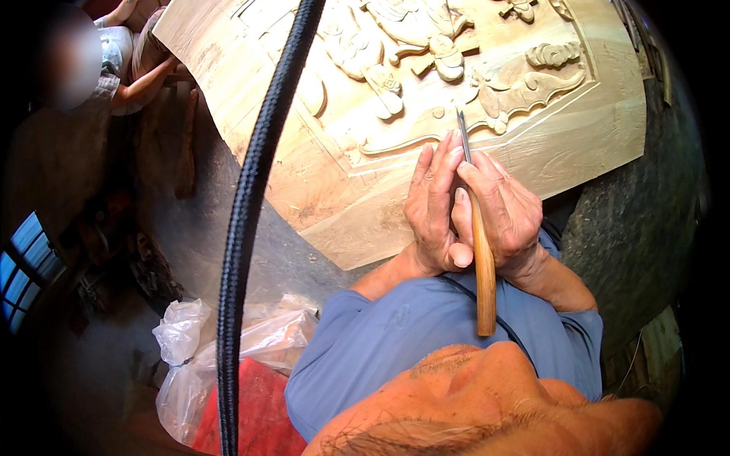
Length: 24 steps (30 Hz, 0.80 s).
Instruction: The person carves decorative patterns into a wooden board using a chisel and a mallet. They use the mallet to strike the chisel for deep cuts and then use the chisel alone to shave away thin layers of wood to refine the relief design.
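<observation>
A carving chisel (482, 262) with a long wooden handle and a slim dark metal blade slants up toward a carved wooden panel (608, 137). My right hand (508, 216) is closed around the upper part of the handle. Beside it, my left hand (432, 205) has its fingers stretched out, with the fingertips against or very near the blade and the thumb apart. The tip of the chisel is over the bare ground of the relief, just left of a carved scroll-edged shape (525, 95). Whether the tip touches the wood I cannot tell.
Raised figures (449, 57) stand out from the panel's far part. A black braided cable (255, 167) crosses the view on the left. Clear plastic bags (266, 334) lie by a red surface (247, 410) at the lower left. Another person's arm (144, 82) shows at the far left.
</observation>
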### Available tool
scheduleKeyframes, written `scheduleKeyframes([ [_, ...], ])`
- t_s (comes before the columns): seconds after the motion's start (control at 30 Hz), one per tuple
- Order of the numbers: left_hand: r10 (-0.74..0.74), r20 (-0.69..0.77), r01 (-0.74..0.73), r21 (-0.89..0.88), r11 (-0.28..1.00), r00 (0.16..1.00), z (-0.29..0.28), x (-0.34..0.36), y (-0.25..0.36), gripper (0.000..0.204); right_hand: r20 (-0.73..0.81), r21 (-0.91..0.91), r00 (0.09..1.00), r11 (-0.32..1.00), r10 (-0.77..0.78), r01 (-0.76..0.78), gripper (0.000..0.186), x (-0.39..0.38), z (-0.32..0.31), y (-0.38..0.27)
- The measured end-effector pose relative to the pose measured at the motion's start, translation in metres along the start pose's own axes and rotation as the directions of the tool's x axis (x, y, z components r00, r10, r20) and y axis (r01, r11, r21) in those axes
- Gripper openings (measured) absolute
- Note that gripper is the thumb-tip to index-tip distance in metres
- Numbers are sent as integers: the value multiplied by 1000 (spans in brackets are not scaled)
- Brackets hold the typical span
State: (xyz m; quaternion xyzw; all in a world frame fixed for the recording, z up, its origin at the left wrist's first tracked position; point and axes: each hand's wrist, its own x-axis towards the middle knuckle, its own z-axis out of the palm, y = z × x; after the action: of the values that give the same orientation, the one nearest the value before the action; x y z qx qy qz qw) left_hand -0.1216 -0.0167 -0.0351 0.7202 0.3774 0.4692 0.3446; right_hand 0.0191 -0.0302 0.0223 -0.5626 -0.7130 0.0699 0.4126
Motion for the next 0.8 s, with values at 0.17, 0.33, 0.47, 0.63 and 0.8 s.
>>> scheduleKeyframes([
  [0.17,-16,19,16,7,1000,1000,-1,0,0,123,-6,-12,1000,1000,-3,3,35,-2,2,0],
  [0.33,-25,17,24,21,999,1000,0,1,5,113,-2,-20,1000,1000,-12,12,36,-1,3,0],
  [0.47,-28,27,27,36,999,999,-1,1,6,110,-9,-14,1000,1000,-18,18,36,-2,5,1],
  [0.63,45,48,-47,43,998,998,-4,1,-1,109,1,-19,1000,1000,-9,9,36,1,4,0],
  [0.8,-53,12,52,43,998,999,3,4,7,111,-3,-14,1000,1000,3,-3,36,5,5,3],
])
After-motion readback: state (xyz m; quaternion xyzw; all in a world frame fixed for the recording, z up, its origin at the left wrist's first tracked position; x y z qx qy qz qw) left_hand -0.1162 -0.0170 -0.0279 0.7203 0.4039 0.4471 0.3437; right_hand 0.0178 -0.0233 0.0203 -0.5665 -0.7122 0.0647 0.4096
